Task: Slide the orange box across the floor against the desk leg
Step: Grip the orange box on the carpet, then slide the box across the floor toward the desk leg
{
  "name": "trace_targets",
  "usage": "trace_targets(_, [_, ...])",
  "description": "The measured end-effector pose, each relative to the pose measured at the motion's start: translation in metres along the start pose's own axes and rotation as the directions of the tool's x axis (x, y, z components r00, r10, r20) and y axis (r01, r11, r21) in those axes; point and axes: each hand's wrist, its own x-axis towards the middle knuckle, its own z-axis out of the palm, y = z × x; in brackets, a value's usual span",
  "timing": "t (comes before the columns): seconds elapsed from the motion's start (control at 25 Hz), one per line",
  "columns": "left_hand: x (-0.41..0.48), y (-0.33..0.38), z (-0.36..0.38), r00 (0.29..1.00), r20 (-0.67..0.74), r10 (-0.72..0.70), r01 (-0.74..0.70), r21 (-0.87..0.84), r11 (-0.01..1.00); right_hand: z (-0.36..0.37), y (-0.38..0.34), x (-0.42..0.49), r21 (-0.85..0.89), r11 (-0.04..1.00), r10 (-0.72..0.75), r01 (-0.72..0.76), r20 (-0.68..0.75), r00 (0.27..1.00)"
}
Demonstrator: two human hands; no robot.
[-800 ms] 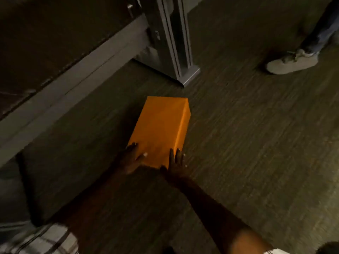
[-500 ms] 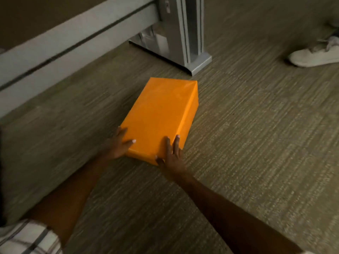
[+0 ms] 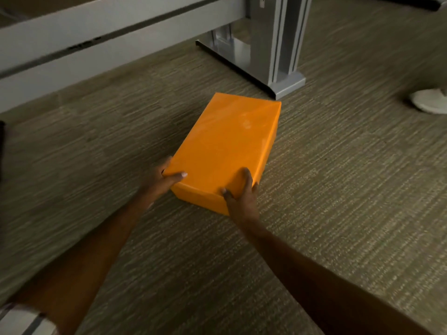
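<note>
An orange box (image 3: pixel 227 143) lies flat on the carpet, its long side pointing away from me toward the grey desk leg (image 3: pixel 278 39). The box's far right corner sits right at the leg's foot plate (image 3: pixel 289 85); I cannot tell whether they touch. My left hand (image 3: pixel 160 181) grips the near left corner, thumb on top. My right hand (image 3: pixel 242 197) holds the near right corner, fingers over the top edge.
A grey desk frame rail (image 3: pixel 96 44) runs along the upper left above the floor. Another person's white shoe (image 3: pixel 429 101) rests on the carpet at the right edge. Ribbed carpet (image 3: pixel 350 189) spreads all around the box.
The box has slid forward across the carpet toward the desk leg, closing the gap to its foot. Both hands stayed on the near corners and followed it.
</note>
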Motion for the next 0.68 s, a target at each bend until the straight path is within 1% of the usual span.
trace_targets(0.12, [-0.013,0.0,0.004,0.999,-0.036,0.021,-0.023,-0.073,0.997,-0.008,-0.001,0.003,-0.094,0.995,-0.014,0.015,0.015,1.0])
trace_targets(0.28, [-0.045,-0.001,-0.01,0.994,-0.112,-0.004,-0.01,-0.125,0.992,-0.01,-0.005,-0.003,-0.207,0.976,-0.041,0.071,0.144,0.989])
trace_targets(0.36, [-0.064,-0.006,-0.024,0.99,-0.14,-0.01,-0.008,-0.122,0.993,-0.002,-0.011,-0.009,-0.224,0.968,-0.062,0.109,0.208,0.976])
trace_targets(0.48, [-0.095,-0.013,-0.048,0.968,-0.249,-0.041,0.016,-0.1,0.995,0.02,-0.019,-0.018,-0.23,0.959,-0.095,0.163,0.282,0.955])
trace_targets(0.68, [-0.146,-0.046,-0.082,0.921,-0.388,-0.025,0.029,0.004,1.0,0.062,-0.031,-0.037,-0.21,0.95,-0.129,0.229,0.405,0.905])
